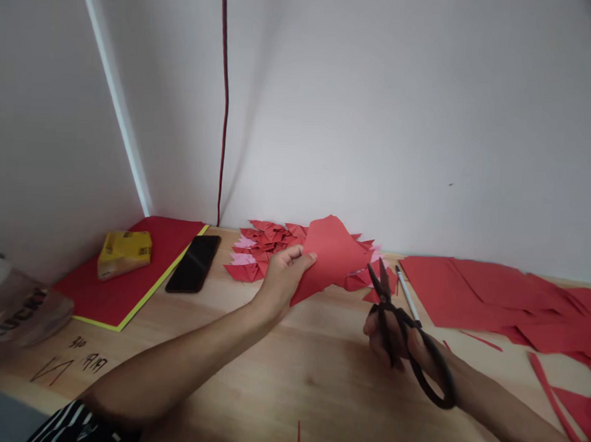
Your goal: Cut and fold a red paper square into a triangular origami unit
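Note:
My left hand [285,277] pinches a piece of red paper [333,253] by its left side, holding it up above the table. The paper has an irregular, cut outline. In my right hand [393,340] is a pair of black-handled scissors [387,300], blades slightly parted and pointing up. The blade tips are just right of the paper, apart from it. Behind the paper lies a pile of folded red and pink paper pieces [269,239], partly hidden by it.
Red paper sheets [491,293] spread along the right, with a white pen [408,296] beside them and red strips [555,397] nearer. On the left are a black phone [193,263], a yellow packet [124,254] on red card [115,303], and a clear container [20,307].

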The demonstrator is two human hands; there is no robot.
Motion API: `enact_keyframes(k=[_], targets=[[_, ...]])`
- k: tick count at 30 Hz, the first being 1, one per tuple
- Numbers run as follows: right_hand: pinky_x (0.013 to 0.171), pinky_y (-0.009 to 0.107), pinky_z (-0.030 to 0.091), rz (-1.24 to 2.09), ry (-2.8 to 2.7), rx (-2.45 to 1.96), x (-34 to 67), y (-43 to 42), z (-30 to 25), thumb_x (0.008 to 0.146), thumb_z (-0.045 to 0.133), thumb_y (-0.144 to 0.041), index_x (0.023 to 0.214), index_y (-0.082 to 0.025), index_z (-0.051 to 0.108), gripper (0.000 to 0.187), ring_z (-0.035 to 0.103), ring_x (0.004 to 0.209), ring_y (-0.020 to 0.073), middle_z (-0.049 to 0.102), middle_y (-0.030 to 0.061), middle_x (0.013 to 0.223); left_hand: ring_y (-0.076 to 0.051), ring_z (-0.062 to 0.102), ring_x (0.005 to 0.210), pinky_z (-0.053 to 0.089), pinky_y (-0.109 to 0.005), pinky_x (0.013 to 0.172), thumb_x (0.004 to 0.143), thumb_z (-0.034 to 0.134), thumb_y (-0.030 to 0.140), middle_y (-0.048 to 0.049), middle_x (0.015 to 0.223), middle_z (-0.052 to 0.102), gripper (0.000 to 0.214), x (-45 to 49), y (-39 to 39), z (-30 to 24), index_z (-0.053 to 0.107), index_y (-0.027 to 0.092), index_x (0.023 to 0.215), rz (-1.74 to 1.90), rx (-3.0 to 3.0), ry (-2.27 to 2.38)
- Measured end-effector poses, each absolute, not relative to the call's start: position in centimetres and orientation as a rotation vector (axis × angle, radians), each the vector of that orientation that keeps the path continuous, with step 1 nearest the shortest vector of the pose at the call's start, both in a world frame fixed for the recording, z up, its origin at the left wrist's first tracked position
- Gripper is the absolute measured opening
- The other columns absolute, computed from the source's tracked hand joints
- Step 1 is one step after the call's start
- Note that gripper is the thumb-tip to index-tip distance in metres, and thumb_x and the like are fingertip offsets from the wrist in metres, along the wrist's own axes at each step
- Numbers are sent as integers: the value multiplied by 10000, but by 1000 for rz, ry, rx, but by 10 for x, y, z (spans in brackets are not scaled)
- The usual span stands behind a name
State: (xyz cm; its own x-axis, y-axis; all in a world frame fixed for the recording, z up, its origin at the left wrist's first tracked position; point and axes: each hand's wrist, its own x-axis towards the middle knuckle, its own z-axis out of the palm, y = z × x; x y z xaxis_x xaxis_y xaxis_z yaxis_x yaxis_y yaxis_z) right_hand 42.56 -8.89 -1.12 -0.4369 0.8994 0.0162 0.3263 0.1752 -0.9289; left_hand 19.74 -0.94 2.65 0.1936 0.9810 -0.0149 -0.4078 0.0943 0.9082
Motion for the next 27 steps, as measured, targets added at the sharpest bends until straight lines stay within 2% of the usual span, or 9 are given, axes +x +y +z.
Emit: enact_keyframes(k=[3, 7, 16, 27], targets=[[563, 291, 413, 1352, -1843, -1184, 425, -93, -6, 857, 259, -762, 1021, -170, 590, 698, 485, 608, 161, 547, 47, 697, -105, 547, 501, 485, -236, 504, 709, 699, 322, 10, 635, 598, 239, 199, -9, 29, 535, 149, 722, 1177, 929, 797], [577, 281, 396, 1362, -1840, -1247, 420, -101, 4, 872, 337, -722, 1011, -176, 608, 625, 486, 633, 165, 539, 36, 699, -113, 584, 515, 517, -243, 501, 735, 682, 309, -4, 660, 614, 214, 204, -12, 28, 549, 142, 755, 1134, 936, 762], [581, 273, 363, 1413, -1830, -1243, 416, -104, 3, 879, 343, -714, 1049, -176, 587, 615, 465, 633, 154, 527, 26, 709, -136, 617, 566, 553, -277, 529, 735, 674, 323, -40, 732, 653, 223, 209, -20, 26, 604, 130, 823, 1082, 982, 797], [579, 272, 350, 1402, -1808, -1255, 414, -105, 4, 925, 362, -627, 964, -182, 585, 500, 460, 620, 140, 502, 12, 694, -131, 591, 584, 525, -255, 532, 721, 707, 357, -8, 662, 575, 276, 211, -22, 22, 524, 151, 733, 1061, 1034, 803]])
